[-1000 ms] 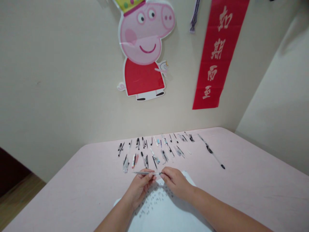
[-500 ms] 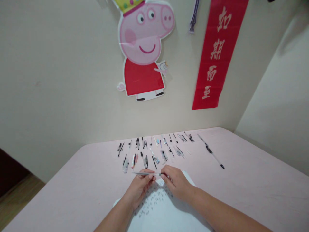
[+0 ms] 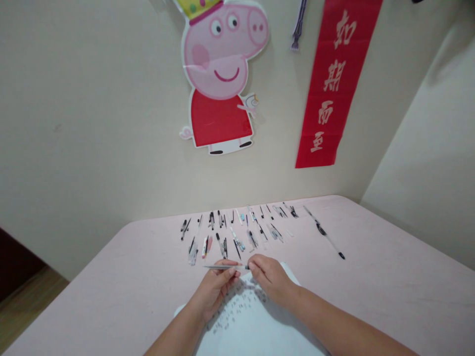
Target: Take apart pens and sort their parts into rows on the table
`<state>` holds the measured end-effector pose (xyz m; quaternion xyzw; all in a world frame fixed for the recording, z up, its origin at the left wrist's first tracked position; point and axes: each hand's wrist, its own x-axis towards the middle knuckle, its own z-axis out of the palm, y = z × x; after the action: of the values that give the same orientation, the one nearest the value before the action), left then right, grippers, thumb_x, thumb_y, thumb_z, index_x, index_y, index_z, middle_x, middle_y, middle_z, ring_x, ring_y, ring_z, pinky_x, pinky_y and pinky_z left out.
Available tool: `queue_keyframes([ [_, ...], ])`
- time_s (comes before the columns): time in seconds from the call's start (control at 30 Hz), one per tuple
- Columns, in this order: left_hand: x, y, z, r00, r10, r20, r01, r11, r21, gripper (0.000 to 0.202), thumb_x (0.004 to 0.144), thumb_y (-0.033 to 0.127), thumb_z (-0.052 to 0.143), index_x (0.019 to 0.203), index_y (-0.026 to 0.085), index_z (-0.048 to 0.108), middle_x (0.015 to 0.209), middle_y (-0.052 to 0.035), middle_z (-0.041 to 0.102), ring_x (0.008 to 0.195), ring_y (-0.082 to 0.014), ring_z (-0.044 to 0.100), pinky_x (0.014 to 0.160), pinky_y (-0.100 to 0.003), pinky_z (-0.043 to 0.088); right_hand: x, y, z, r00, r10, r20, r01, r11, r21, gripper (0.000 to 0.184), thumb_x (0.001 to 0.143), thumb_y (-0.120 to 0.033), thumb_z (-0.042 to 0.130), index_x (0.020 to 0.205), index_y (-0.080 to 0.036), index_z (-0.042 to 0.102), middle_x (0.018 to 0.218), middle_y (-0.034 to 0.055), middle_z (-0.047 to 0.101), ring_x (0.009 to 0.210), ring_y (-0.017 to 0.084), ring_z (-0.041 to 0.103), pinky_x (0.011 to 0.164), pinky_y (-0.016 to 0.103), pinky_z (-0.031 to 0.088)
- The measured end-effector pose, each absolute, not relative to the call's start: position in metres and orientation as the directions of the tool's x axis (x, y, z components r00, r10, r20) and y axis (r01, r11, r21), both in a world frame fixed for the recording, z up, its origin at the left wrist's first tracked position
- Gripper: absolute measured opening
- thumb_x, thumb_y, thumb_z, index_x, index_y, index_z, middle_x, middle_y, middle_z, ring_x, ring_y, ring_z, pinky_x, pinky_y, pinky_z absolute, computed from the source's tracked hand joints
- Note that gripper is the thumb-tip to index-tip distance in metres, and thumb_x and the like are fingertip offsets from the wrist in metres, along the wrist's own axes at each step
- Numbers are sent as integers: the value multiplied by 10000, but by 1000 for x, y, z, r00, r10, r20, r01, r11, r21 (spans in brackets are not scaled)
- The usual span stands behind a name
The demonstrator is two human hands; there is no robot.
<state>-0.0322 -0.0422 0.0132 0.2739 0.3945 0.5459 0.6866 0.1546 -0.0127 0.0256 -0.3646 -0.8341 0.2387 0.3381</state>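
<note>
Pen (image 3: 219,267) held level in left hand (image 3: 216,286), dark end (image 3: 247,267) pinched by right hand (image 3: 272,278) above paper (image 3: 256,329); alignment best kept straight, force applied gently lengthwise.

the bare left forearm (image 3: 176,326) slants up and rightward from the bottom edge to the bare left hand (image 3: 216,289), its fingers curled and its thumb pressed in a pinch, pointing toward the other hand. the bare right forearm (image 3: 345,319), more of it in view, slopes up and leftward at a shallower angle to the bare right hand (image 3: 270,276), back upward, fingers bent, thumb and forefinger pinched. the two hands sit close together, just apart.
</note>
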Motion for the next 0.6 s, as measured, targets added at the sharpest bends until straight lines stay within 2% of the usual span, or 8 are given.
queue_keyframes([
  [0.1, -32, -41, 12, 89, 968, -235, -544, 245, 803, 302, 569, 220, 867, 789, 119, 686, 683, -15, 679, 629, -83, 636, 628, -151, 540, 155, -14, 29, -503, 745, 438, 418, 654, -631, 104, 884, -242, 432, 858, -188, 517, 738, 12, 559, 638, 137, 483, 600, 251, 355],
  [0.17, -32, -40, 12, 92, 968, -233, -544, 245, 802, 302, 569, 220, 866, 788, 120, 685, 683, -15, 679, 625, -83, 635, 626, -153, 541, 155, -15, 30, -509, 732, 453, 416, 670, -615, 77, 869, -212, 439, 855, -188, 511, 736, 11, 554, 625, 135, 470, 597, 251, 353],
  [0.37, -31, -42, 13, 109, 964, -242, -534, 262, 804, 260, 605, 201, 847, 789, 126, 680, 686, -19, 678, 642, -87, 640, 644, -161, 545, 153, -12, 27, -534, 755, 380, 476, 640, -603, 312, 937, -285, 325, 674, -194, 467, 631, 3, 498, 593, 140, 455, 569, 259, 323],
  [0.43, -31, -42, 13, 110, 965, -239, -534, 261, 805, 257, 611, 203, 844, 795, 127, 681, 695, -18, 678, 652, -86, 641, 649, -160, 545, 153, -11, 26, -526, 771, 360, 482, 618, -621, 325, 943, -305, 323, 680, -192, 475, 629, 1, 503, 595, 138, 463, 569, 255, 323],
  [0.6, -32, -41, 14, 88, 970, -228, -545, 238, 804, 267, 590, 198, 854, 782, 124, 682, 723, -17, 683, 652, -82, 639, 643, -152, 544, 155, -12, 25, -518, 759, 395, 446, 634, -632, 83, 866, -255, 480, 855, -184, 520, 739, 3, 564, 618, 125, 474, 592, 242, 345],
])
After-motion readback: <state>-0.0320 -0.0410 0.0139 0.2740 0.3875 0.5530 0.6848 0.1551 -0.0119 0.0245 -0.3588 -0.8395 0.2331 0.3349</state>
